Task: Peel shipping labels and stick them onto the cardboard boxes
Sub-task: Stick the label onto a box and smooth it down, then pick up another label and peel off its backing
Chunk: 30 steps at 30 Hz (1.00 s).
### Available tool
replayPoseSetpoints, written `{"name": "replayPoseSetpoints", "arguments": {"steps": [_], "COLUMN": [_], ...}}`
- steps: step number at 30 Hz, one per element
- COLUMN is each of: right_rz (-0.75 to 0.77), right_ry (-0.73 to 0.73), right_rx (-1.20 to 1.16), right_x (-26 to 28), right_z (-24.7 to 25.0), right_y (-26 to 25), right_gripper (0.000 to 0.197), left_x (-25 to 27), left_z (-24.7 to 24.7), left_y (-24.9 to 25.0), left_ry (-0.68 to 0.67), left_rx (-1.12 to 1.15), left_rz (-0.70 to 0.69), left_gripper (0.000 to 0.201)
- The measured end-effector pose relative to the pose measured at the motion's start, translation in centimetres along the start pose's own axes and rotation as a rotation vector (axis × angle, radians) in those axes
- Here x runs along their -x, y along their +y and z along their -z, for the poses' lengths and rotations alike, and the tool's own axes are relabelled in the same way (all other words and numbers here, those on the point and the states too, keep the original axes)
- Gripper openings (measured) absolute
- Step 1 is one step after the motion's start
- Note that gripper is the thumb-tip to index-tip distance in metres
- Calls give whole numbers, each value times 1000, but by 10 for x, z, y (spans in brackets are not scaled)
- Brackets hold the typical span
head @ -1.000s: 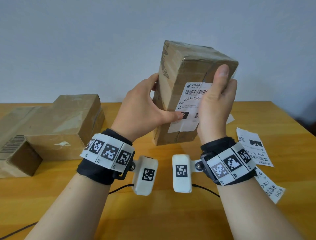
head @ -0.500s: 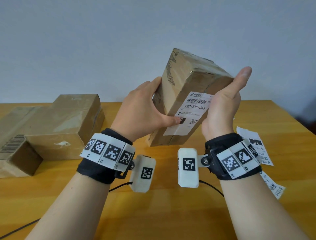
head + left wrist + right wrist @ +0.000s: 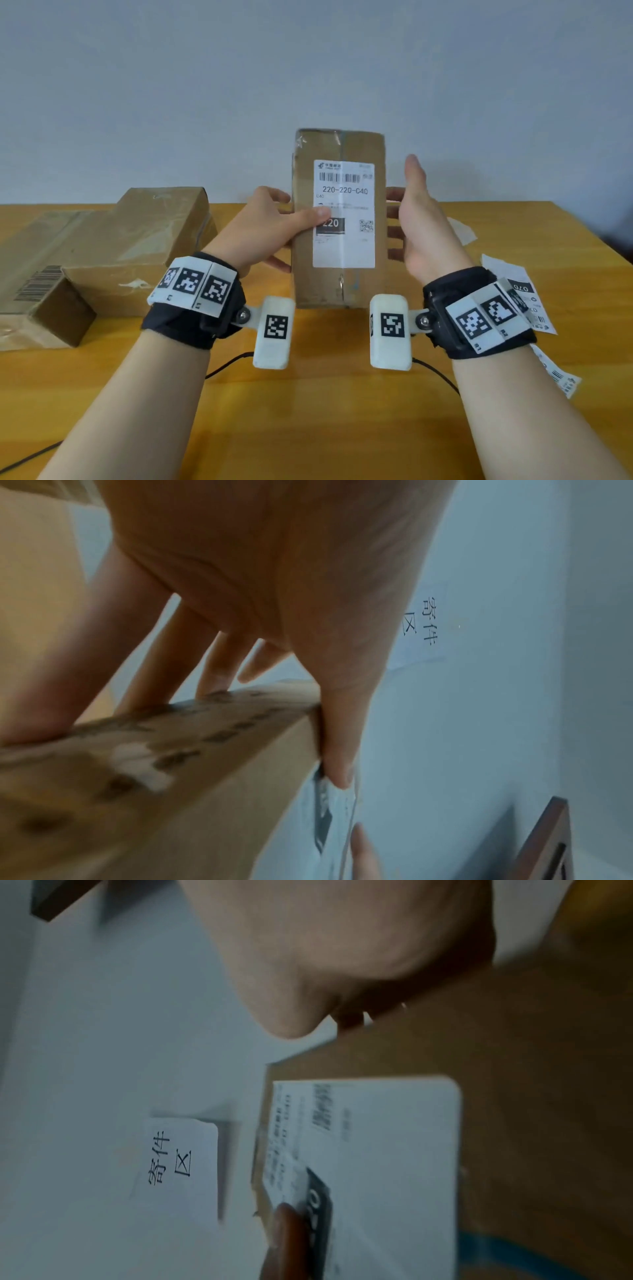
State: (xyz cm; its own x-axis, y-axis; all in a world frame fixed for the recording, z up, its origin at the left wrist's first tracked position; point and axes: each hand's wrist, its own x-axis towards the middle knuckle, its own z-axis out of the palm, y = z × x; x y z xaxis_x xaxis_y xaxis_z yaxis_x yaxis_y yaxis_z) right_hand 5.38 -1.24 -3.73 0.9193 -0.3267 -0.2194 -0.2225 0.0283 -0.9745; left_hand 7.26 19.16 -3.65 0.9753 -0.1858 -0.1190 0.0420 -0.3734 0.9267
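A tall cardboard box [image 3: 339, 284] stands upright in front of me, its white shipping label [image 3: 344, 246] stuck on the side facing me. My left hand [image 3: 270, 222] grips the box's left edge, with the thumb pressed on the label and the fingers behind. My right hand [image 3: 424, 226] is at the box's right side; its fingers reach behind the box and the thumb points up, clear of the cardboard. In the left wrist view the thumb [image 3: 339, 764] lies on the label's edge [image 3: 329, 804]. In the right wrist view the label [image 3: 394, 1150] looks flat on the box [image 3: 531, 1123].
Two more cardboard boxes [image 3: 137, 240] [image 3: 30, 274] lie at the table's left. Loose labels [image 3: 513, 291] [image 3: 558, 373] and a paper scrap [image 3: 462, 233] lie at the right. Cables [image 3: 226, 366] run over the wooden table near me. A paper sign [image 3: 178, 1156] hangs on the wall.
The box has turned from tilted to upright, label side square to me, and come lower. My right thumb has lifted off the label and the hand has moved to the box's right side.
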Motion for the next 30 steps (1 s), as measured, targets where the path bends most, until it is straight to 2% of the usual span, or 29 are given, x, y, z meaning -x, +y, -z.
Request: {"name": "replayPoseSetpoints", "arguments": {"steps": [4, 8, 10, 13, 14, 17, 19, 21, 26, 28, 30], "right_rz": [-26, -17, -25, -32, -28, 15, 49, 78, 87, 88, 80], "right_ry": [-112, -169, -189, -186, -187, -198, -193, -176, -160, -140, -130], "right_rx": [120, 213, 262, 316, 327, 341, 395, 466, 570, 633, 699], "right_x": [4, 3, 1, 2, 2, 6, 9, 16, 35, 42, 47], "right_z": [2, 0, -1, -4, -5, -5, -6, -6, 8, 20, 36], "right_y": [-2, 1, 5, 6, 6, 3, 1, 0, -4, -5, -3], "right_gripper": [48, 39, 39, 56, 54, 32, 46, 58, 64, 64, 55], "left_x": [-9, -19, -22, -22, -21, -21, -23, -21, 0, 8, 14], "left_z": [-5, -7, -7, -7, -7, -7, -7, -9, -13, -14, -17], "left_y": [-12, -20, -24, -25, -25, -23, -21, -21, -18, -15, -11], "left_ry": [16, 30, -9, -75, -93, -109, -64, -19, -30, 16, 92], "left_rx": [55, 15, -1, -30, -23, 4, -14, -14, -11, -32, -114], "left_rz": [68, 30, 17, 33, 42, 43, 36, 42, 122, 134, 117], "left_gripper": [57, 42, 38, 32, 31, 36, 50, 55, 50, 52, 56]}}
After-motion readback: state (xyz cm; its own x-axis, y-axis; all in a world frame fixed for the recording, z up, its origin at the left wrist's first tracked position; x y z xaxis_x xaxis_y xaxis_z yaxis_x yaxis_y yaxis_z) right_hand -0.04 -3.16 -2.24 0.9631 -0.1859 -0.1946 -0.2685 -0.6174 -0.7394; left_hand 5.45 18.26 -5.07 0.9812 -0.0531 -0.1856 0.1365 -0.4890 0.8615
